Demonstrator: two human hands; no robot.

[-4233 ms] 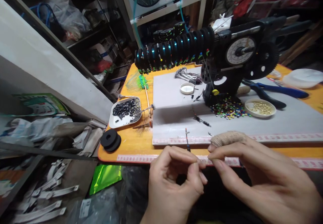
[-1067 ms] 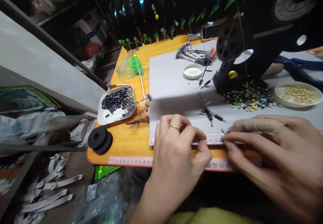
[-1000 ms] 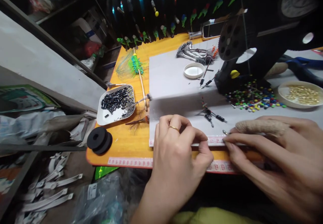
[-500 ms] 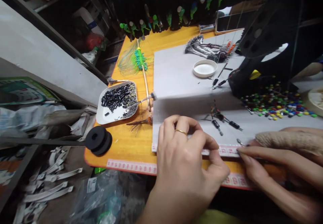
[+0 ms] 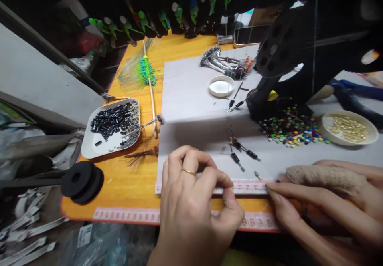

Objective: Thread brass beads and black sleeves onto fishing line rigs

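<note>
My left hand [image 5: 194,202], with a ring on one finger, rests at the board's front edge. Its thumb and index finger are pinched together over the pink measuring tape [image 5: 247,186]; whatever they hold is too fine to make out. To the right, my right hand [image 5: 317,202] also pinches at the tape, and its held thing is likewise unclear. A beige wrap [image 5: 326,179] covers one of its fingers. Just beyond the right fingertips lies a small grey metal piece [image 5: 257,175]. Several black fishing-rig pieces [image 5: 237,150] lie on the white board [image 5: 185,98] beyond the hands.
At left stand a white tray [image 5: 86,148] of black and grey small parts and a black spool [image 5: 82,182]. A dark machine [image 5: 269,66] rises at right, beside colourful beads [image 5: 296,128] and a dish [image 5: 375,132] of brass pieces. A second tape [image 5: 125,215] follows the table edge.
The view has swung right, so the table items sit further left and the brass dish shows fully. My right fingertips have moved slightly right along the tape, widening the gap between my hands.
</note>
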